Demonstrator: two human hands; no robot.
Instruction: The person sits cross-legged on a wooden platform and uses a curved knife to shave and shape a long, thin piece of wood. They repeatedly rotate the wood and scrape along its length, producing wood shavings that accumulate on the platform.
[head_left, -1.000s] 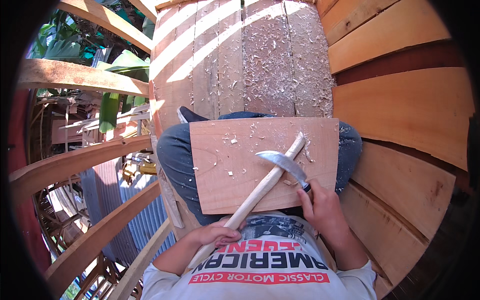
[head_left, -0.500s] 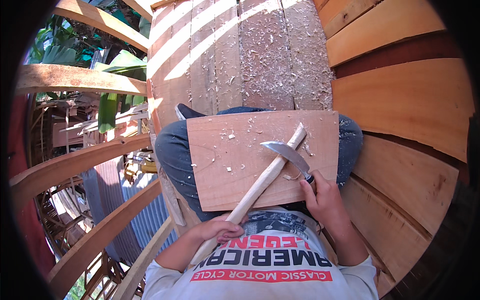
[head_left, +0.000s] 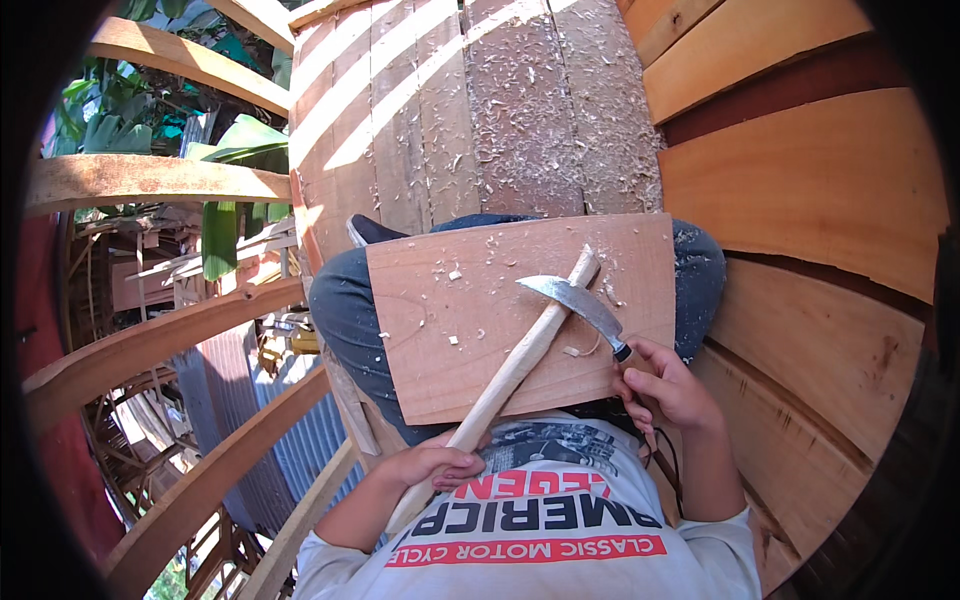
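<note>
My left hand (head_left: 435,465) is closed around the near part of a pale, roughly carved wooden stick (head_left: 515,365). The stick runs slantwise from beside my waist up over a flat wooden board (head_left: 450,375) on my lap. In my right hand (head_left: 665,388) is a knife (head_left: 585,305) with a curved steel blade and a dark collar at its handle. The blade crosses over the stick near its far end, its tip pointing left. My fingers hide most of the knife's handle. Small wood chips (head_left: 453,340) and a curl of shaving lie on the board.
Shavings (head_left: 535,130) cover the plank floor beyond my crossed legs. Along the right rises a wall of overlapping boards (head_left: 810,190). A slatted wooden railing (head_left: 160,330) stands on the left, with leaves and corrugated sheets (head_left: 290,420) past it. A dark cord (head_left: 678,465) hangs by my right forearm.
My right hand has turned and drawn back a little toward me, its fingers now showing more. The blade has shifted only slightly on the stick. My left hand keeps its grip.
</note>
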